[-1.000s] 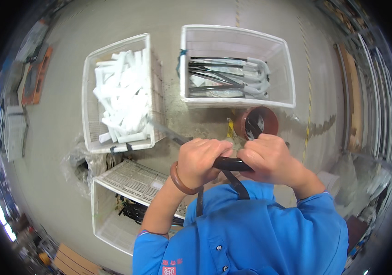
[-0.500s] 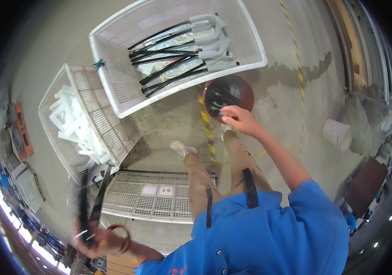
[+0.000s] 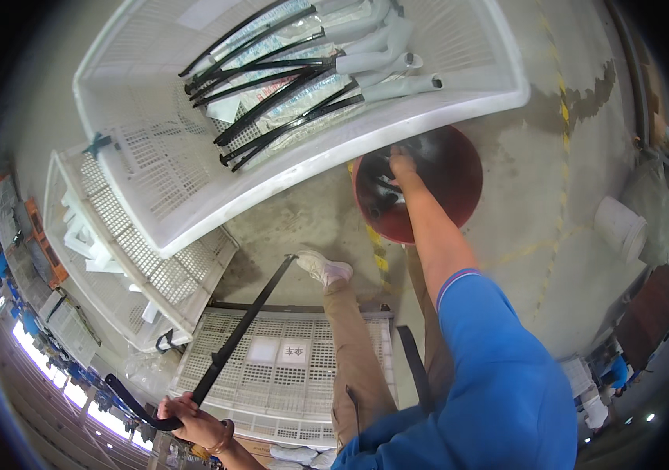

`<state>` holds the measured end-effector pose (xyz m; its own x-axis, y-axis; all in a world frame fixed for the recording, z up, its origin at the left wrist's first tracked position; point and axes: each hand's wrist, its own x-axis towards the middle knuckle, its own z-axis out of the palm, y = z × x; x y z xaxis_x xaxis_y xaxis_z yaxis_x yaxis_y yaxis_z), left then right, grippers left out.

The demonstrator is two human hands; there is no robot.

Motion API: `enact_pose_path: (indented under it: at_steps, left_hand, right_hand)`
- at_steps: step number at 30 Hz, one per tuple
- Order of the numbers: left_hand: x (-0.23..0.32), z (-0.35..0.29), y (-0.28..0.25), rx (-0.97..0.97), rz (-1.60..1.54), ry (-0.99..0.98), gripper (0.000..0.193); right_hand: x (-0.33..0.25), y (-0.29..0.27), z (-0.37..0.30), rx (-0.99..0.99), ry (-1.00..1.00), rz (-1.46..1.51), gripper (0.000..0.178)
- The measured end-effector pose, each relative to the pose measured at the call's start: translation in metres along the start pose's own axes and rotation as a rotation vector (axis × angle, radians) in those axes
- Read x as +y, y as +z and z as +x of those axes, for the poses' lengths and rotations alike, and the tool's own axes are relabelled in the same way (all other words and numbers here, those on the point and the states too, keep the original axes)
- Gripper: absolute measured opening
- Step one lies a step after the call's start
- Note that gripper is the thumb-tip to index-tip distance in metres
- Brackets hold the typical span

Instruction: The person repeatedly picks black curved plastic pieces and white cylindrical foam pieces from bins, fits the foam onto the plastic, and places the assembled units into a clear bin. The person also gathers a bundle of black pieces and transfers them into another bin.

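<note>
At the left of the frame, an orange piece [image 3: 48,243] stands out among clutter, and beside it a white crate [image 3: 146,266] holds white pieces [image 3: 84,239] heaped inside. At the lower left, the left hand [image 3: 193,423], with a brown bracelet [image 3: 227,433] at its wrist, is closed firmly around a black tube [image 3: 248,321] near its bend. The tube's hooked end curls out to the left of the fist, while its straight length slants up toward the centre of the frame, its tip showing beside the toe of a white shoe [image 3: 322,266].

Across the upper middle, a large white crate [image 3: 311,163] carries several black rods [image 3: 272,108], laid side by side with pale grey curved pieces [image 3: 369,63] at their right ends. At the lower middle, a perforated crate [image 3: 244,380] bears two pale labels.

Right of centre, the right hand [image 3: 402,163] reaches down into a reddish bucket [image 3: 471,180]; the interior is dark and glossy, so I cannot tell whether the fingers grip anything. At the far right lies a white bucket [image 3: 620,227], with a brown panel [image 3: 651,313] below it.
</note>
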<state>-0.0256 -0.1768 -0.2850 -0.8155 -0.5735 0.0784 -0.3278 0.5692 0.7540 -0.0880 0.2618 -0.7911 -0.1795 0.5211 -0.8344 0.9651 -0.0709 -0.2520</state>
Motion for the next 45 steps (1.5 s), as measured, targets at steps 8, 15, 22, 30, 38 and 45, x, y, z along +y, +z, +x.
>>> enact_pose_path:
  at_steps: [8, 15, 22, 30, 38, 45]
  left_hand:
    - [-0.066, -0.025, 0.010, -0.238, 0.051, -0.190, 0.047]
    - [-0.063, -0.043, 0.020, -0.473, -0.111, -0.159, 0.058]
    - [-0.034, -0.069, 0.060, -0.650, -0.396, -0.424, 0.028]
    - [0.037, -0.081, 0.087, -0.867, -0.346, -0.275, 0.027]
    - [0.186, -0.062, 0.002, -0.899, -0.318, 0.034, 0.037]
    - [0.285, -0.065, -0.071, -0.949, -0.328, 0.171, 0.036]
  right_hand:
    - [0.050, 0.046, 0.098, -0.023, 0.278, 0.681, 0.054]
    - [0.030, -0.008, 0.035, -0.256, 0.436, 1.102, 0.053]
    - [0.010, -0.142, -0.107, -0.335, 0.153, 0.409, 0.075]
    - [0.005, -0.300, -0.279, -0.665, -0.358, 0.279, 0.039]
    - [-0.052, -0.408, -0.487, -0.661, -0.734, 0.073, 0.061]
    - [-0.108, -0.403, -0.541, 0.098, -1.622, -0.362, 0.044]
